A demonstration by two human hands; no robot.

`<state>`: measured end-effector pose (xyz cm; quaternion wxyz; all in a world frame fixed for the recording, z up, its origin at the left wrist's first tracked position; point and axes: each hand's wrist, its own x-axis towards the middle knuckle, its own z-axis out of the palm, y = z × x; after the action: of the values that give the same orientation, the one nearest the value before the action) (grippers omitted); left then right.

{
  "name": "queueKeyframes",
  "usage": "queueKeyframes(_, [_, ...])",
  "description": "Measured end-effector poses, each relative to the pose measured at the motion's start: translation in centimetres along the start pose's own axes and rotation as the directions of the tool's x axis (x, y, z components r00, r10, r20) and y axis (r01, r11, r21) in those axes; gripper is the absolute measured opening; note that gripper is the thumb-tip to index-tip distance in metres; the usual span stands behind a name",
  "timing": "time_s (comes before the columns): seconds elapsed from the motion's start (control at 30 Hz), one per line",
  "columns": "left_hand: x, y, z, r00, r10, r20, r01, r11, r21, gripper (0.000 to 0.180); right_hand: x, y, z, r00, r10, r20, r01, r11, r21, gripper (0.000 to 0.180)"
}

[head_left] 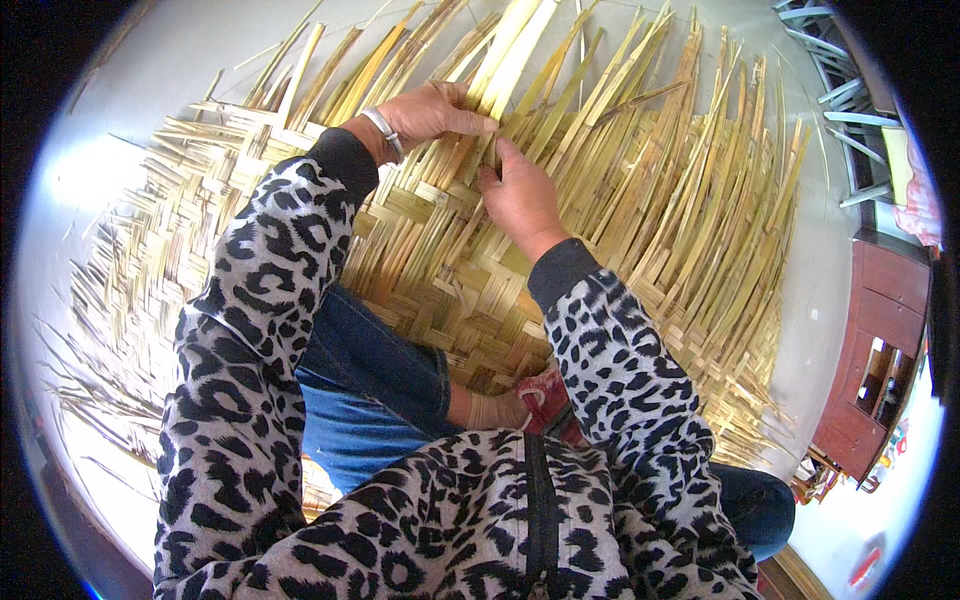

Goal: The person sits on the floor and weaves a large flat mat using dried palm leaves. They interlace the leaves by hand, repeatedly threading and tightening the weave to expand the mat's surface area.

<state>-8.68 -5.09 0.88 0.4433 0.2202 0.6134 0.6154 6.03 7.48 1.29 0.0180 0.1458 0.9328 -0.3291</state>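
At the far edge of the woven bamboo mat [440, 270] on the pale floor [840, 260]: left hand [432, 113] pinches loose bamboo strips [505, 60]; right hand [520, 195] grips one strip beside it.

You have two hands, left [432, 112] and right [520, 197], on one mat [440, 270]; one cabinet [875, 350] beside it.

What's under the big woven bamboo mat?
Pale grey floor shows around the woven yellow bamboo-strip mat; directly beneath is covered. Both hands, left and right, press loose strips on top.
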Motion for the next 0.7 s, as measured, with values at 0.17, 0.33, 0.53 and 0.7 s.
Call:
queueKeyframes(0.17, [-1.4, -0.3, -1.9, 0.968, 0.166, -0.189, -0.221, 0.919, -0.327, 0.041, 0.4, 0.8, -0.3, 0.997, -0.052, 0.055, 0.054, 0.998, -0.028, 0.029])
queueKeyframes(0.33, [-3.0, 1.7, -2.9, 0.933, 0.145, -0.329, -0.343, 0.634, -0.693, 0.025, 1.1, 1.5, -0.2, 0.991, 0.016, 0.135, -0.020, 0.999, 0.029, 0.030])
queueKeyframes(0.53, [-9.2, 5.2, -1.7, 0.844, 0.282, -0.456, -0.477, 0.784, -0.398, 0.031, 0.9, 1.4, -0.7, 0.987, 0.009, 0.158, -0.027, 0.994, 0.110, 0.033])
queueKeyframes(0.7, [-14.7, 5.6, -0.9, 0.685, 0.540, -0.488, -0.186, 0.778, 0.600, 0.034, 1.3, 1.1, -1.2, 0.969, 0.017, 0.245, -0.009, 0.999, -0.036, 0.031])
